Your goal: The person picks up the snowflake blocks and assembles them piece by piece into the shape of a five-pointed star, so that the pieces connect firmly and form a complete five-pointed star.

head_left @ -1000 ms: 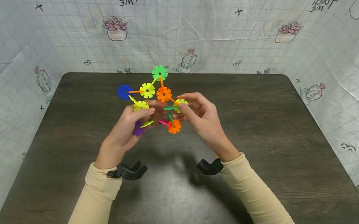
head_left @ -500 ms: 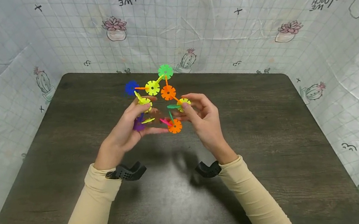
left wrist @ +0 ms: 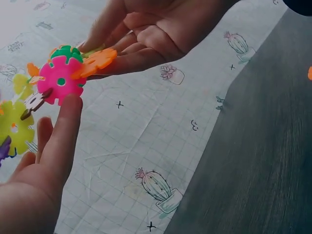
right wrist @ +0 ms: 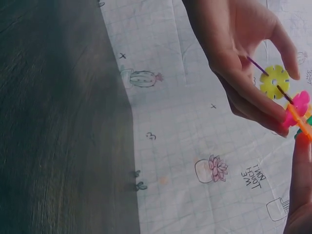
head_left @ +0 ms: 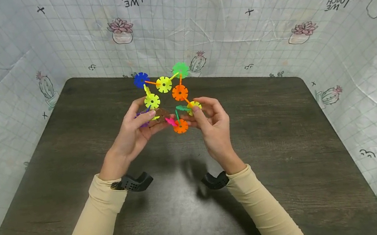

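Slotted plastic snowflake discs, joined edge to edge, form a ring held above the table. Its far side has a blue disc [head_left: 141, 80], a yellow disc [head_left: 164, 84] and a light green disc [head_left: 180, 70]. My right hand [head_left: 215, 123] pinches another yellow disc [head_left: 194, 108] on the right side. My left hand [head_left: 127, 134] holds the left and near part, thumb over a brown disc [head_left: 163, 115] and fingers underneath. In the left wrist view, a left fingertip touches the pink disc [left wrist: 61, 80], beside an orange disc [left wrist: 100, 62]. Left fingers partly hide a purple disc [head_left: 142, 118].
A dark wooden table [head_left: 278, 141] lies beneath, its far edge against a white grid-patterned cloth [head_left: 218, 21] with plant drawings. Cloth hangs on both sides too. Black wrist mounts [head_left: 136, 182] stick out from each forearm.
The ring's far side has shifted up and right in the head view, and its near side has risen. My left thumb has slid from a yellow disc to the brown one.
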Motion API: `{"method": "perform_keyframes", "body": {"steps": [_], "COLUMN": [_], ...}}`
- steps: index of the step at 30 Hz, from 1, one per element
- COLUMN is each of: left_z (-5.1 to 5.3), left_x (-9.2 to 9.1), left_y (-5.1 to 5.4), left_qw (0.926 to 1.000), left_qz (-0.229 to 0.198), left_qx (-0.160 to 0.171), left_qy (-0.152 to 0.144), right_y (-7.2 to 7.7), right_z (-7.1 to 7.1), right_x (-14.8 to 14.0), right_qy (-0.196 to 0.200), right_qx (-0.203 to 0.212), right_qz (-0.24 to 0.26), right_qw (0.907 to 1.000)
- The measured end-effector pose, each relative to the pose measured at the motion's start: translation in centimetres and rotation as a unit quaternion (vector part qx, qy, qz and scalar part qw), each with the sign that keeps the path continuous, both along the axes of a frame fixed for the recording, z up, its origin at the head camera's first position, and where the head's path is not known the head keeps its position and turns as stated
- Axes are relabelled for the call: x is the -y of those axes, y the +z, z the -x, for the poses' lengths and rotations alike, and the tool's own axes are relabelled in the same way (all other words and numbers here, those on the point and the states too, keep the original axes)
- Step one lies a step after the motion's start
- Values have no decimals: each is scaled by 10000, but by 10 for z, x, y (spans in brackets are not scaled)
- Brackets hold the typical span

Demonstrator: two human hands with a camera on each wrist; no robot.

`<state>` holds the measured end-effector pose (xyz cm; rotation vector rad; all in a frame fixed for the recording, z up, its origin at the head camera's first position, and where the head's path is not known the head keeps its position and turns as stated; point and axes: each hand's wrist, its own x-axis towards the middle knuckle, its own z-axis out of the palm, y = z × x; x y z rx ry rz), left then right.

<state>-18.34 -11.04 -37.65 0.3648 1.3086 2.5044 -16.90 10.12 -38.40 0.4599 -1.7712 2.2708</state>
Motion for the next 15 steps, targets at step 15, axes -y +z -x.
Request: {"method": "perform_keyframes", "body": {"steps": [15], "left_z": [1], "left_x": [-16], "left_y": [0], "left_qw": [9949], "left_qz": [-353], "left_qx": [343], "left_qy": [879], "right_y": [-5], "right_z": [-7], "right_x": [20], "right_qy": [-501], "right_qx": [-10], "right_qz": [890], "right_qw": [9948]}}
